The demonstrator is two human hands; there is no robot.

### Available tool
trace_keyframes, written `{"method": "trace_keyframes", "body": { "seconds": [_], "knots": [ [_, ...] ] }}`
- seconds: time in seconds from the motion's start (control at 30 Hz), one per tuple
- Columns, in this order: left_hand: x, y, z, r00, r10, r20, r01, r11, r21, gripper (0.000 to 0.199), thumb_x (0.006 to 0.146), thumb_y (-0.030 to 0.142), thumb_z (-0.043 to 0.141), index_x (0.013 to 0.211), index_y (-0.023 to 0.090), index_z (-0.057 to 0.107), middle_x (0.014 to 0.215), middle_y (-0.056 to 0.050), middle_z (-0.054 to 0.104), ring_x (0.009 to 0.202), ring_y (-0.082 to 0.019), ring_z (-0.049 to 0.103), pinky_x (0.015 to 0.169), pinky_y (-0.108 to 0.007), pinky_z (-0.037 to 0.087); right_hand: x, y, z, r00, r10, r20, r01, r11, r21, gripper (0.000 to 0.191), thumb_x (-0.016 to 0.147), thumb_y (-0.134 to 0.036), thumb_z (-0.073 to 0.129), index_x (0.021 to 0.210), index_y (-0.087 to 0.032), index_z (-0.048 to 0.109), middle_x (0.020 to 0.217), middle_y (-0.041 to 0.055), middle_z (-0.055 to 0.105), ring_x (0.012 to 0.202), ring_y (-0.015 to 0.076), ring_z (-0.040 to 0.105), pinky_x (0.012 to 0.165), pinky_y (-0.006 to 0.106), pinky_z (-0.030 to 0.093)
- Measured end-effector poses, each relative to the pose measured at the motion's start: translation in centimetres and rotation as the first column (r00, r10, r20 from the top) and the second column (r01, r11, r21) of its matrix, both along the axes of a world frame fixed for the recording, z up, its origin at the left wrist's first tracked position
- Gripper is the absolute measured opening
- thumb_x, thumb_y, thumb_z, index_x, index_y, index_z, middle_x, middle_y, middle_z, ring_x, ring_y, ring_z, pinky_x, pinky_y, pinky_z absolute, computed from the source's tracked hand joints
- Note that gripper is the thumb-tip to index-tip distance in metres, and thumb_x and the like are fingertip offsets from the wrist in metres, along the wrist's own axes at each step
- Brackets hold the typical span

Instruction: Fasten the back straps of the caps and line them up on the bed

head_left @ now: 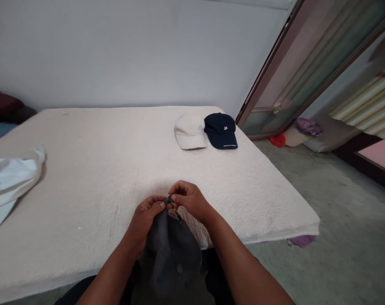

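A dark grey baseball cap hangs from both hands at the near edge of the bed, its top button facing me. My left hand pinches one side of the cap's back strap. Close beside it, my right hand is closed on the strap's other side, thumb and fingertips pressed together. A small loose strap end shows below the right fingers. The fastening itself is mostly hidden by the fingertips.
On the white-covered bed, a beige cap and a navy cap lie side by side at the far right. Some white caps sit at the left edge. A bin stands on the floor by the sliding door.
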State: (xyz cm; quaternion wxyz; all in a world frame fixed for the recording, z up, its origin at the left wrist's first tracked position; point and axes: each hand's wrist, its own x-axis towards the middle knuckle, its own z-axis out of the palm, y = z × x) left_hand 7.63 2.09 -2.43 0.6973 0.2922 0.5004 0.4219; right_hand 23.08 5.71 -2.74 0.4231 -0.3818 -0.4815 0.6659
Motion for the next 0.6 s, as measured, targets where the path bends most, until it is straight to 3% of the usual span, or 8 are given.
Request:
{"method": "trace_keyframes", "body": {
  "seconds": [0.33,0.6],
  "knots": [
    [-0.3,-0.6,0.2,0.992,-0.118,0.036,0.121,0.99,-0.076,0.012,0.074,0.026,0.067,0.079,0.015,0.063,0.071,-0.001,0.065,0.059,-0.011,0.058,0.058,-0.022,0.043,0.1,-0.2,0.8,0.93,-0.049,-0.364,0.0,0.991,-0.132,0.016,0.069,-0.016,0.069,0.079,-0.015,0.057,0.064,-0.0036,0.059,0.05,0.0088,0.058,0.052,0.024,0.047],
    [-0.4,-0.8,0.7,0.989,-0.114,0.096,0.119,0.992,-0.048,0.011,0.075,0.025,0.067,0.073,0.016,0.06,0.067,0.002,0.062,0.054,-0.008,0.053,0.054,-0.02,0.04,1.5,0.0,0.8,0.947,0.007,-0.322,-0.058,0.987,-0.147,0.013,0.068,-0.013,0.069,0.077,-0.014,0.059,0.061,-0.0037,0.057,0.047,0.0075,0.054,0.047,0.022,0.045]
  ]
}}
